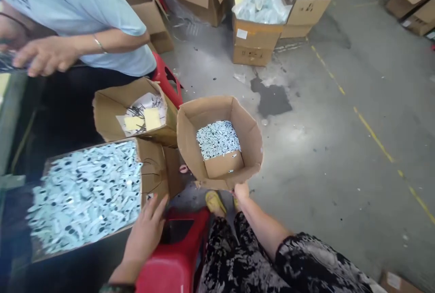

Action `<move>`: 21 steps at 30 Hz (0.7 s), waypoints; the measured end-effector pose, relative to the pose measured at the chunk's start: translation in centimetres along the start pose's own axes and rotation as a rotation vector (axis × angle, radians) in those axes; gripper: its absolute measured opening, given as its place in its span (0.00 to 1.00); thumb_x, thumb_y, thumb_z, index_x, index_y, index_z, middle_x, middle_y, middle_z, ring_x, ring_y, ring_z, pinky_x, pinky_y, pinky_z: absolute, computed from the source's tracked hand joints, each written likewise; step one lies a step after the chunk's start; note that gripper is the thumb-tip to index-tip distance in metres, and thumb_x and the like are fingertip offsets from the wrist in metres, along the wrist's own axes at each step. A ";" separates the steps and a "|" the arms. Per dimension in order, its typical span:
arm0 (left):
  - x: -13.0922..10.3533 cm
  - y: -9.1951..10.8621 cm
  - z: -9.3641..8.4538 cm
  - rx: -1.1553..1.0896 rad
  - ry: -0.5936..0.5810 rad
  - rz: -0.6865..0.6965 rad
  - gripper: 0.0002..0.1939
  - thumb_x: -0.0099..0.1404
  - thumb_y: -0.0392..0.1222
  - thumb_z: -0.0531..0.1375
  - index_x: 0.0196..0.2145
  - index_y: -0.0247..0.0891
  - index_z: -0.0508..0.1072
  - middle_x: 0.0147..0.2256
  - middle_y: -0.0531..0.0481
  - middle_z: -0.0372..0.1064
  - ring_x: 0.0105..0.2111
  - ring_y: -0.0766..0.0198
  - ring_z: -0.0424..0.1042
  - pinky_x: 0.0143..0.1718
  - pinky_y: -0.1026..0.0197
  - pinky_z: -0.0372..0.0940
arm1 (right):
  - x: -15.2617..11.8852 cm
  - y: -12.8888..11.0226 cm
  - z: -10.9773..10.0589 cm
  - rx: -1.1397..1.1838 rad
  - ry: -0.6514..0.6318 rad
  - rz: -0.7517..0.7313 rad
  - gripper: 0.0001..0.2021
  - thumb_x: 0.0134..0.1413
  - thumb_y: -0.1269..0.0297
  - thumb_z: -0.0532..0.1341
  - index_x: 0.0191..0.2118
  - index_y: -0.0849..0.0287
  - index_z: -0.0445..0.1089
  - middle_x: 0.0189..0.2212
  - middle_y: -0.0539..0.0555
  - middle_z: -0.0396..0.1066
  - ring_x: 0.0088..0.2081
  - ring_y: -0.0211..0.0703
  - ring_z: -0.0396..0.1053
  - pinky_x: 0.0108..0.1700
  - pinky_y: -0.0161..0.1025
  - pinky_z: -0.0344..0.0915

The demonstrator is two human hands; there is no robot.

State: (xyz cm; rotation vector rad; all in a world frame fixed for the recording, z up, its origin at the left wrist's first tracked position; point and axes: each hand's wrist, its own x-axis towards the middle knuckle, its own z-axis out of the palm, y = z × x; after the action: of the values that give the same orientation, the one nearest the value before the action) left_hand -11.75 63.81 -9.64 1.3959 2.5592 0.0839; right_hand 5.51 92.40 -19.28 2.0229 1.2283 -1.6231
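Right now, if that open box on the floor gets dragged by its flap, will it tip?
Probably not: the open box sits flat, small packets low inside. The flap under the right hand looks bent, so it may flex. It likely slides on the smooth floor.

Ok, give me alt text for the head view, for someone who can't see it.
The person's right hand grips the near flap of an open cardboard box of small pale packets on the concrete floor, while the left hand rests on a larger box of similar packets. Another person stands at upper left.
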 end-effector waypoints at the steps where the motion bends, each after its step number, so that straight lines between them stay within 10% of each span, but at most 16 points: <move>1: 2.9 -0.3 0.4 0.030 0.003 0.033 0.27 0.68 0.31 0.52 0.63 0.28 0.65 0.64 0.25 0.55 0.65 0.33 0.57 0.62 0.36 0.62 | 0.2 -0.1 -1.5 -0.024 0.033 -0.006 0.16 0.68 0.57 0.59 0.53 0.63 0.68 0.45 0.58 0.72 0.40 0.42 0.73 0.43 0.42 0.74; 6: 15.4 1.4 3.1 0.073 -0.047 0.334 0.39 0.59 0.28 0.61 0.68 0.40 0.60 0.70 0.33 0.45 0.70 0.33 0.42 0.67 0.33 0.50 | 0.0 -2.9 -8.9 -0.118 0.080 -0.081 0.11 0.68 0.65 0.57 0.51 0.65 0.68 0.36 0.54 0.74 0.32 0.39 0.73 0.38 0.39 0.73; 12: 24.3 4.8 3.1 -0.059 -0.160 0.531 0.20 0.68 0.38 0.60 0.57 0.37 0.71 0.45 0.39 0.71 0.51 0.44 0.68 0.59 0.39 0.59 | -3.7 -8.3 -14.4 -0.254 0.080 -0.212 0.09 0.59 0.74 0.52 0.41 0.66 0.68 0.22 0.53 0.72 0.24 0.42 0.73 0.30 0.35 0.67; 16: 24.7 6.9 2.3 -0.152 -0.234 0.699 0.06 0.66 0.41 0.65 0.31 0.39 0.75 0.34 0.48 0.70 0.39 0.54 0.68 0.40 0.54 0.62 | -6.4 -10.6 -17.3 -0.359 0.096 -0.294 0.05 0.56 0.71 0.55 0.34 0.62 0.68 0.18 0.50 0.70 0.21 0.40 0.70 0.28 0.34 0.62; 21: 20.5 9.1 2.8 -0.223 -0.201 0.641 0.08 0.68 0.34 0.62 0.29 0.41 0.72 0.32 0.53 0.67 0.37 0.57 0.66 0.37 0.55 0.57 | -5.5 -12.1 -21.4 -0.337 0.151 -0.391 0.18 0.56 0.51 0.60 0.41 0.63 0.73 0.24 0.54 0.75 0.23 0.43 0.72 0.32 0.38 0.67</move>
State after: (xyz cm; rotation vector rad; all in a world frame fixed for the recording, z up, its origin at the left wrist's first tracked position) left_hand -14.40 85.76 -14.41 1.9505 1.7962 0.3042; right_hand 10.74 111.48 -3.68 1.7976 1.9055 -1.3062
